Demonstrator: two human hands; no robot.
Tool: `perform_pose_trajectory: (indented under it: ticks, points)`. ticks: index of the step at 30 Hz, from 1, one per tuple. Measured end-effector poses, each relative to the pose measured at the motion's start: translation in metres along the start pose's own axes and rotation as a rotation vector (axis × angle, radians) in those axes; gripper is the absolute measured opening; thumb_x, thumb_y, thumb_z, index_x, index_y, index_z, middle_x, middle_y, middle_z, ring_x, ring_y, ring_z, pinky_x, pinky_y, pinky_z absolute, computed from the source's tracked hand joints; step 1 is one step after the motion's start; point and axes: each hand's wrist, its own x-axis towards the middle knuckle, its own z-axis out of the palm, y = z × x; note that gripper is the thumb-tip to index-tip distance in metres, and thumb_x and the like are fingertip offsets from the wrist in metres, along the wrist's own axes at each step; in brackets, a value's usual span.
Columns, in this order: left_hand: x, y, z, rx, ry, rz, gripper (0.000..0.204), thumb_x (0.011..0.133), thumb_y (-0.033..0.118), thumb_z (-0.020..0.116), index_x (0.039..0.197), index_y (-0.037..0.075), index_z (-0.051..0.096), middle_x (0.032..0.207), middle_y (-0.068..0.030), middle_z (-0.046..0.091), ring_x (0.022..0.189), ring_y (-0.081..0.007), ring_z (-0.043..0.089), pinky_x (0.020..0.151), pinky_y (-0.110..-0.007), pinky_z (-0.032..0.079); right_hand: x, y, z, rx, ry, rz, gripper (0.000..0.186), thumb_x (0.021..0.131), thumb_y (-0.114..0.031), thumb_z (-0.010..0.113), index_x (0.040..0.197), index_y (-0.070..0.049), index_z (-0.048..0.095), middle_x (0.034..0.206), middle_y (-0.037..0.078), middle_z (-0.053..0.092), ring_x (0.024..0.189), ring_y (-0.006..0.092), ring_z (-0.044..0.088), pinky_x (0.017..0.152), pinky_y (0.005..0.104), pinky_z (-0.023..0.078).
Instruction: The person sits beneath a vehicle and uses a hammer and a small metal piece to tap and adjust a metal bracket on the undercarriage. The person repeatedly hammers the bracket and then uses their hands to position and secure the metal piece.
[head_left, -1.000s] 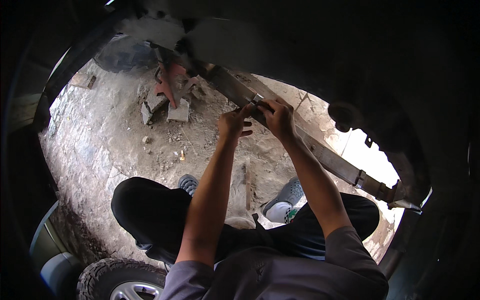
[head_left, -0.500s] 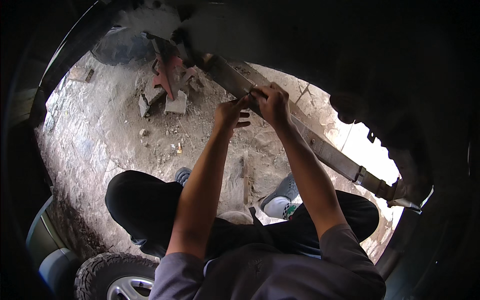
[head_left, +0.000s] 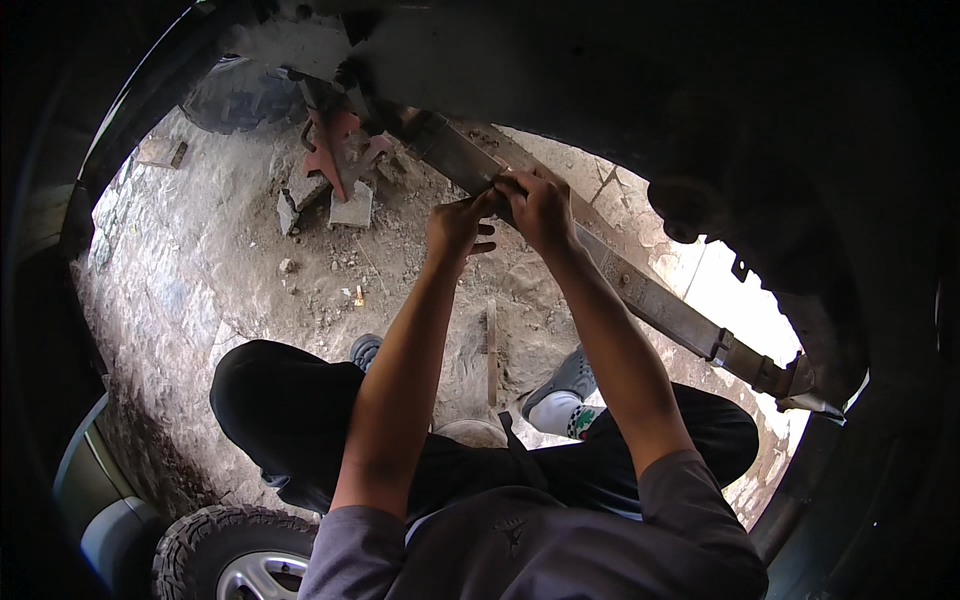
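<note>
A long grey metal bar with bands around it, looking like a vehicle's leaf spring, slants from upper middle down to the right. Both hands meet at its near edge. Thumb and forefinger of my left hand press together there, while its lower fingers stick out to the right. Curled fingers of my right hand rest against the bar, close beside the left fingertips. Whatever small thing lies between the fingertips is hidden.
Dark vehicle underbody hangs overhead. A red metal stand stands beside broken blocks at upper left. A wheel is at lower left. A narrow strip lies on rough dirt ground between my feet.
Both hands have shifted very slightly to the left along the bar, the right one most. They stay together at the bar's edge.
</note>
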Motion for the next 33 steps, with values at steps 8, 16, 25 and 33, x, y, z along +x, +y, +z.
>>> perform_pose_trajectory:
  ticks: [8,16,25,33]
  points:
    - [0.001,-0.006,-0.003,0.004,0.042,-0.011,0.051,0.091,0.039,0.084,0.102,-0.009,0.074,0.098,-0.0164,0.075,0.079,-0.0228,0.076,0.059,-0.04,0.069,-0.027,0.006,-0.018,0.006,-0.023,0.01,0.024,0.086,-0.001,0.076,0.109,-0.006,0.079,0.093,0.016,0.07,0.09,0.0327,0.072,0.08,0.04,0.056]
    - [0.002,-0.006,-0.002,0.001,0.052,0.002,0.051,0.092,0.041,0.083,0.099,-0.009,0.075,0.096,-0.0161,0.075,0.077,-0.0233,0.077,0.058,-0.039,0.069,-0.026,0.003,-0.018,-0.016,-0.002,-0.007,0.022,0.088,-0.012,0.081,0.109,-0.007,0.079,0.094,0.014,0.074,0.085,0.0312,0.074,0.078,0.0392,0.058]
    - [0.013,-0.009,-0.007,0.156,0.074,0.014,0.054,0.089,0.046,0.085,0.093,-0.007,0.077,0.087,-0.0146,0.075,0.07,-0.0205,0.076,0.055,-0.036,0.067,-0.025,0.006,-0.013,0.021,0.045,0.113,0.025,0.088,-0.02,0.083,0.106,-0.004,0.078,0.095,0.016,0.078,0.092,0.0324,0.077,0.084,0.0414,0.058]
    - [0.011,-0.011,-0.007,0.096,0.047,0.022,0.052,0.088,0.046,0.086,0.102,-0.004,0.079,0.09,-0.0118,0.077,0.074,-0.018,0.076,0.057,-0.035,0.066,0.002,-0.003,0.001,-0.072,0.056,-0.018,0.022,0.088,-0.019,0.082,0.104,-0.005,0.079,0.093,0.017,0.076,0.09,0.0359,0.075,0.082,0.0426,0.058]
